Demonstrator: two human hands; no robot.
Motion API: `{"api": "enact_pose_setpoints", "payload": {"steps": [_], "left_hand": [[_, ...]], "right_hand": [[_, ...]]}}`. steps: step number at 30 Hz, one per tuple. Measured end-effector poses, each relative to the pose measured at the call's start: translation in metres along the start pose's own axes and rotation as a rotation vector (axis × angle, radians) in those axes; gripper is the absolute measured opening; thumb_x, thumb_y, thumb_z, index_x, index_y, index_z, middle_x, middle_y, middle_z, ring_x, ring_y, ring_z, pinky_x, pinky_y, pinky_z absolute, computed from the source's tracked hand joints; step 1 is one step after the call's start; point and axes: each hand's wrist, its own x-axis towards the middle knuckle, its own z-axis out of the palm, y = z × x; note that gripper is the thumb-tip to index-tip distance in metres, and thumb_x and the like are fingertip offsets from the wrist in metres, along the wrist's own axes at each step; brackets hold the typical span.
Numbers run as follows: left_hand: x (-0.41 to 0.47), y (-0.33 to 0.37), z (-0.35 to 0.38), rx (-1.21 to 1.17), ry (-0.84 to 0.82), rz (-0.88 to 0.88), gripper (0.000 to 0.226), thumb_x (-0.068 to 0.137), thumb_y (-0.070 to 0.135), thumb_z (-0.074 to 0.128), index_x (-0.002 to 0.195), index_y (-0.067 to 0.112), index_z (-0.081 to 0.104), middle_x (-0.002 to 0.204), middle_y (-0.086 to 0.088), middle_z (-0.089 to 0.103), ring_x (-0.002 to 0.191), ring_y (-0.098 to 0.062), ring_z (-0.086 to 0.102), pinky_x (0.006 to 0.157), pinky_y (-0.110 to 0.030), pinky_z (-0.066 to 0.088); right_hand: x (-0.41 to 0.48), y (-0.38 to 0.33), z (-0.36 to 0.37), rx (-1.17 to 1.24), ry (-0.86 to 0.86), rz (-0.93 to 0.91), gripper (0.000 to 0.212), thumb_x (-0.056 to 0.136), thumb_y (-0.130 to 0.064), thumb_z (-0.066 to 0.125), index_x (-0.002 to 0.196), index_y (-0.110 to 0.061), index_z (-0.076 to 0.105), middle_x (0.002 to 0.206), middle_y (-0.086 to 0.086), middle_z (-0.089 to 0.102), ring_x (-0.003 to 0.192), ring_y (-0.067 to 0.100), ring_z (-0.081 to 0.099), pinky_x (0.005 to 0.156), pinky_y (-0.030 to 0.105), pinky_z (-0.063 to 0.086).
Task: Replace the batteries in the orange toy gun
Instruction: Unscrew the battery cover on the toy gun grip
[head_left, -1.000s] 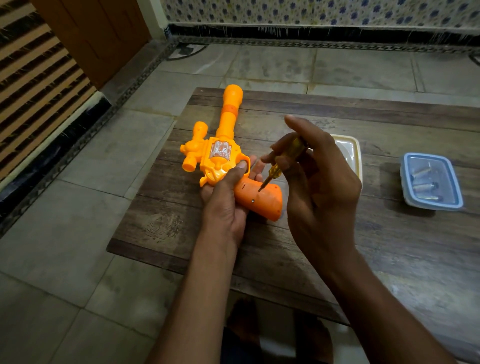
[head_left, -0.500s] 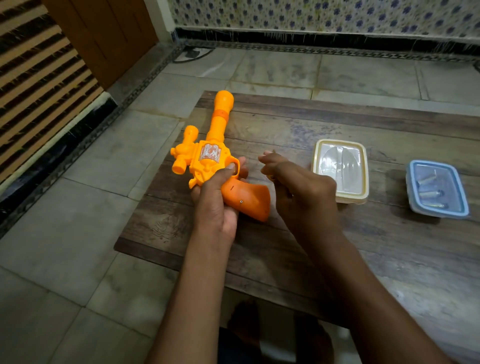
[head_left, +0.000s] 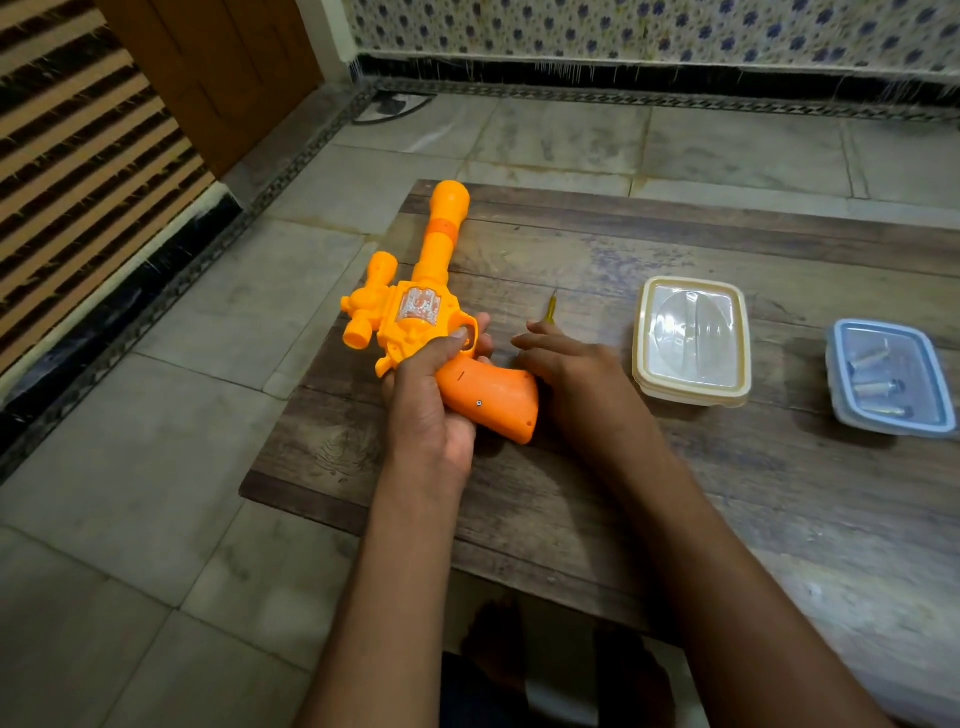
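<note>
The orange toy gun (head_left: 415, 317) lies tilted over the left part of the wooden table (head_left: 675, 499), barrel pointing away from me. My left hand (head_left: 431, 410) grips it at the trigger, thumb on the frame. A small screw shows on the darker orange handle (head_left: 493, 397). My right hand (head_left: 571, 374) sits low over the table just right of the handle, fingers stretched out leftwards. A small yellow screwdriver (head_left: 551, 306) lies on the table at its fingertips; whether they touch it is unclear.
A cream container with a clear lid (head_left: 641, 358) stands right of my right hand. Further right is a blue-rimmed clear box (head_left: 839, 364) with several batteries (head_left: 878, 387) inside. The table's left edge drops to a tiled floor (head_left: 156, 467).
My right hand lifted the screwdriver off the handle, lowered to the table and uncurled; the screwdriver now lies on the wood. My left hand kept hold of the gun.
</note>
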Motion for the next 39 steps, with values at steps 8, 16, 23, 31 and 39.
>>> {"api": "enact_pose_setpoints", "payload": {"steps": [8, 16, 23, 31, 39], "left_hand": [[-0.006, 0.001, 0.002, 0.01, -0.064, 0.048, 0.023, 0.088, -0.002, 0.056, 0.108, 0.006, 0.065, 0.115, -0.028, 0.069, 0.083, -0.025, 0.069, 0.075, -0.031, 0.056], [-0.007, -0.009, 0.011, 0.1, -0.195, 0.128, 0.048, 0.073, 0.003, 0.065, 0.121, 0.003, 0.064, 0.108, -0.017, 0.064, 0.093, -0.03, 0.066, 0.087, -0.037, 0.056], [-0.007, -0.026, 0.018, 0.536, -0.201, 0.456, 0.054, 0.083, 0.009, 0.083, 0.135, 0.008, 0.065, 0.117, -0.008, 0.074, 0.095, -0.012, 0.065, 0.089, -0.036, 0.057], [-0.009, -0.022, 0.023, 0.698, -0.082, 0.592, 0.072, 0.075, 0.019, 0.092, 0.14, 0.01, 0.062, 0.1, 0.015, 0.078, 0.083, -0.001, 0.069, 0.075, -0.027, 0.059], [-0.014, -0.024, 0.025, 0.91, -0.045, 0.582, 0.081, 0.066, 0.04, 0.09, 0.14, 0.022, 0.062, 0.087, 0.012, 0.075, 0.075, -0.022, 0.073, 0.069, -0.05, 0.062]], "right_hand": [[0.001, -0.008, -0.003, 0.098, 0.088, 0.121, 0.032, 0.073, 0.003, 0.062, 0.102, 0.006, 0.075, 0.115, 0.025, 0.072, 0.109, 0.04, 0.071, 0.095, 0.046, 0.057], [-0.013, -0.057, -0.013, 0.595, 0.34, 0.695, 0.036, 0.096, -0.031, 0.057, 0.077, -0.005, 0.072, 0.064, 0.013, 0.064, 0.061, 0.01, 0.053, 0.06, 0.044, 0.049], [-0.015, -0.064, -0.018, 1.319, 0.481, 1.024, 0.027, 0.098, -0.011, 0.053, 0.097, 0.002, 0.078, 0.075, 0.013, 0.075, 0.072, 0.019, 0.066, 0.074, 0.043, 0.05], [-0.018, -0.067, -0.028, 1.698, 0.491, 1.264, 0.032, 0.101, -0.006, 0.044, 0.117, 0.009, 0.066, 0.116, 0.028, 0.072, 0.113, 0.037, 0.07, 0.101, 0.045, 0.055], [-0.013, -0.082, -0.025, 1.765, 0.508, 1.335, 0.026, 0.101, -0.007, 0.045, 0.098, -0.004, 0.071, 0.096, 0.016, 0.074, 0.08, 0.022, 0.068, 0.071, 0.03, 0.052]]}}
